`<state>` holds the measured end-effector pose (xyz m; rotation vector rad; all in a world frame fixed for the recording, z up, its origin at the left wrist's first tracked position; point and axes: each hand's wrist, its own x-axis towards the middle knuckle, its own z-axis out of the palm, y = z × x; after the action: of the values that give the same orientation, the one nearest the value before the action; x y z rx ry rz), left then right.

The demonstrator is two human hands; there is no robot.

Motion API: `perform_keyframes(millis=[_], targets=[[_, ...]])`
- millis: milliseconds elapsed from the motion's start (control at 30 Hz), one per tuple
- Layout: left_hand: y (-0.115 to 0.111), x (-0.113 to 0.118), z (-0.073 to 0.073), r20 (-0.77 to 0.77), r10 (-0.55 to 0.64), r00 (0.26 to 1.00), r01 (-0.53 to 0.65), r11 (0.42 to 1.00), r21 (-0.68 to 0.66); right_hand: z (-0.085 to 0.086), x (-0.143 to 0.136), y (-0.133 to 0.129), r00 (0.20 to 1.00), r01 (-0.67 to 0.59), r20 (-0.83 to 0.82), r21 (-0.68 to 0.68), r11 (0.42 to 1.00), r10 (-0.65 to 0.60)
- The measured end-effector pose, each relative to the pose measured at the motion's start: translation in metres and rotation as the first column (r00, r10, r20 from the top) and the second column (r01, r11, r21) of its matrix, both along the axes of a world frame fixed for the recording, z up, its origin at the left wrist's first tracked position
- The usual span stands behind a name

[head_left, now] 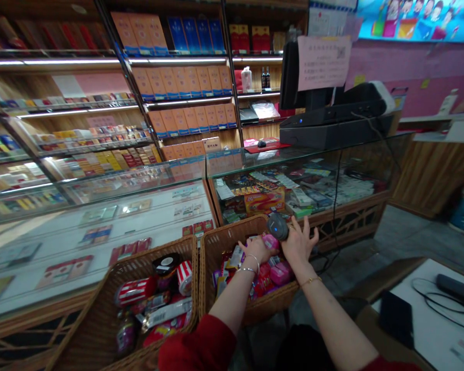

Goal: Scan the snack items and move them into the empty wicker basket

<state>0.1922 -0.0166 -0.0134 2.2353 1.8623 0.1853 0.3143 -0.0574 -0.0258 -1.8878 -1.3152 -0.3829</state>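
My left hand (257, 250) reaches over the right wicker basket (212, 246), its fingers closed on a small pink package (271, 241). Just right of it, my right hand (298, 244) grips a dark handheld barcode scanner (277, 226) with a small blue light on its head; some of its fingers stick out. The scanner head is close beside the pink package. Below both hands, the basket holds several colourful snack packets, including another pink package (281, 273). The scanner's handle is mostly hidden by my right hand.
A left wicker basket (100, 291) holds striped red-and-white tubs (184, 278) and other packets. Glass display counters (251, 159) run behind, with a monitor (290, 77) on top and a hanging cable (335, 196). At lower right, a white surface (433, 288) carries a black device (396, 317).
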Motion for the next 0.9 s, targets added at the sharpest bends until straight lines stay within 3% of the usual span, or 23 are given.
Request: perform_keyframes(millis=[267, 400, 533, 700, 900], targets=[[0.000, -0.001, 0.008, 0.036, 0.092, 0.995, -0.096, 0.986, 0.139, 0.000, 0.000, -0.001, 1.000, 0.013, -0.013, 0.017, 1.000, -0.013], [0.002, -0.012, 0.023, 0.108, 0.101, 0.989, -0.109, 0.991, 0.078, 0.000, -0.001, -0.001, 1.000, 0.016, -0.007, 0.037, 0.999, -0.016], [0.003, -0.037, 0.038, 0.114, 0.051, 0.992, -0.072, 0.980, 0.185, 0.001, -0.002, -0.004, 1.000, 0.019, 0.012, 0.023, 1.000, -0.019], [-0.006, -0.080, 0.049, 0.052, 0.001, 0.999, -0.023, 0.904, 0.426, 0.000, -0.002, -0.004, 0.999, 0.007, 0.051, 0.026, 1.000, -0.009], [-0.019, -0.126, 0.053, 0.014, 0.041, 0.999, -0.042, 0.859, 0.510, 0.002, -0.004, -0.004, 0.995, -0.009, 0.099, 0.034, 0.999, 0.006]])
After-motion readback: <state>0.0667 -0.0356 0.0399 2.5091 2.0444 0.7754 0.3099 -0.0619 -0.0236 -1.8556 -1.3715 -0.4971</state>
